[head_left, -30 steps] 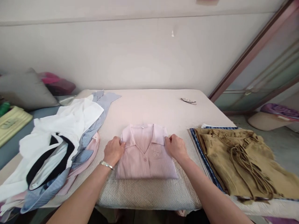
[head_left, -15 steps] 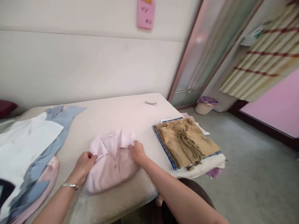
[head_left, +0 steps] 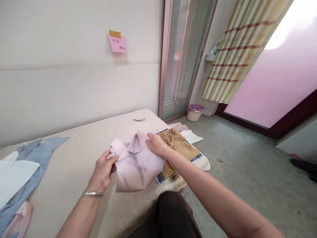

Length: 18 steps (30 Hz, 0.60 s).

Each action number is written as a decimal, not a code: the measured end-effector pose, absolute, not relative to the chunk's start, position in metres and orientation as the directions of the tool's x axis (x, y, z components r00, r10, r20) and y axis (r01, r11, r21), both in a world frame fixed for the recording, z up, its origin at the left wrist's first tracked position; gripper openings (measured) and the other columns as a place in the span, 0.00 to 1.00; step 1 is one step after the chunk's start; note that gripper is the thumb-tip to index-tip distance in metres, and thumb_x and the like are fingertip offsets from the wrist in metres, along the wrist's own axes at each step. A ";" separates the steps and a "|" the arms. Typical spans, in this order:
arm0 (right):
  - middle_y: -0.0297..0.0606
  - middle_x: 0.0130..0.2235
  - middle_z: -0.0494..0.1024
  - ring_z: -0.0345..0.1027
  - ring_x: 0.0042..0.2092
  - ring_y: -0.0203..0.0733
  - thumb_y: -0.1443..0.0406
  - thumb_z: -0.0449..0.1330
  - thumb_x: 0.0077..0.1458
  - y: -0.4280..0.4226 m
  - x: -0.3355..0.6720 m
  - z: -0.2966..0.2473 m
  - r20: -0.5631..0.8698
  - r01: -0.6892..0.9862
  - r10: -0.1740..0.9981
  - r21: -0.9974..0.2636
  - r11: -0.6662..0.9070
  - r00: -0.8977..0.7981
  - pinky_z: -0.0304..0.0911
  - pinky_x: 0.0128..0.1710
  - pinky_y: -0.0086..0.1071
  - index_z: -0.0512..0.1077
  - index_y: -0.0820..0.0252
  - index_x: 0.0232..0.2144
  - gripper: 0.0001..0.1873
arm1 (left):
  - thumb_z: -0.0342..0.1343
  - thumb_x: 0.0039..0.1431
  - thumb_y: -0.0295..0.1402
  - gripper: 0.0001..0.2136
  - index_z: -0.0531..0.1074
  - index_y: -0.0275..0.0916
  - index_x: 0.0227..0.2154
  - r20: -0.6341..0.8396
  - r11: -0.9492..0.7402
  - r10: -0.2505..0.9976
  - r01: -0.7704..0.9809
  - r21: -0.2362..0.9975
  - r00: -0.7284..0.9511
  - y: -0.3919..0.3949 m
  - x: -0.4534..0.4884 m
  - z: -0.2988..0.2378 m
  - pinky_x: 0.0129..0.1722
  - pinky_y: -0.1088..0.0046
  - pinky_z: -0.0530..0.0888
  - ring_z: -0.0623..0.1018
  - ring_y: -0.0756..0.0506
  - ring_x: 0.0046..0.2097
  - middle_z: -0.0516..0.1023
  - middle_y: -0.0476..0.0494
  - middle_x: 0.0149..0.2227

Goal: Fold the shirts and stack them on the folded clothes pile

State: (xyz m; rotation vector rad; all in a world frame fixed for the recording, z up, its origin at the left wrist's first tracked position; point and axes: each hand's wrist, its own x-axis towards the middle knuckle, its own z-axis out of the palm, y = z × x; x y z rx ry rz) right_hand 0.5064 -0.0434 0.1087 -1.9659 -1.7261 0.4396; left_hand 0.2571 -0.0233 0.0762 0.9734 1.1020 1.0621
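Observation:
A folded pale pink shirt (head_left: 138, 168) hangs between my two hands, its collar flaps at the top and its lower edge loose. My left hand (head_left: 104, 167), with a silver bracelet at the wrist, pinches the shirt's left shoulder. At the other shoulder my right hand (head_left: 156, 143) grips the cloth, its fingertips partly hidden by the fabric. Just behind and right of the shirt lie folded tan trousers (head_left: 183, 145) with a drawstring, on top of a stack with blue-edged cloth beneath; the shirt overlaps their left side in view.
Blue-grey clothing (head_left: 47, 153), a white garment (head_left: 18, 175) and a pink one lie on the left of the bed (head_left: 81, 142). Glasses (head_left: 139, 119) rest near its back edge. A lined bin (head_left: 194, 113) stands on the floor by the sliding door (head_left: 183, 56).
My hands have lifted the folded shirt off the bed and carried it right, towards the tan trousers. The camera view has turned to the right.

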 end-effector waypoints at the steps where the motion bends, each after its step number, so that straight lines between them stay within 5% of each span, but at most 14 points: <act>1: 0.44 0.41 0.80 0.70 0.41 0.42 0.67 0.52 0.63 -0.048 0.532 0.119 0.101 0.839 0.982 -0.538 -0.082 0.161 0.58 0.40 0.30 0.72 0.60 0.41 0.09 | 0.72 0.35 0.34 0.28 0.75 0.36 0.44 -0.161 0.187 0.977 -0.200 0.962 0.139 -0.025 0.281 0.084 0.26 0.78 0.70 0.76 0.50 0.26 0.81 0.48 0.31; 8: 0.45 0.41 0.79 0.69 0.41 0.43 0.65 0.51 0.64 -0.062 0.675 0.112 0.170 0.942 0.956 -0.278 -0.186 0.239 0.55 0.39 0.31 0.72 0.61 0.40 0.11 | 0.64 0.43 0.36 0.21 0.74 0.38 0.43 -0.059 0.106 0.981 -0.258 0.960 0.183 -0.024 0.425 0.047 0.30 0.78 0.71 0.76 0.50 0.30 0.80 0.48 0.35; 13: 0.50 0.41 0.81 0.72 0.42 0.48 0.68 0.51 0.63 -0.062 0.710 0.039 0.056 0.926 0.949 -0.245 -0.287 0.309 0.55 0.38 0.33 0.74 0.64 0.41 0.12 | 0.58 0.46 0.32 0.13 0.75 0.37 0.36 -0.026 0.025 0.996 0.014 1.000 0.081 -0.019 0.456 -0.020 0.34 0.77 0.71 0.76 0.49 0.35 0.79 0.46 0.34; 18: 0.51 0.46 0.80 0.72 0.48 0.50 0.67 0.48 0.66 -0.058 0.721 0.013 0.043 0.911 0.936 -0.249 -0.328 0.349 0.57 0.42 0.34 0.72 0.64 0.49 0.16 | 0.57 0.49 0.33 0.17 0.74 0.36 0.43 -0.012 0.011 0.997 0.012 1.000 0.080 -0.019 0.447 -0.025 0.35 0.77 0.70 0.76 0.49 0.36 0.80 0.45 0.39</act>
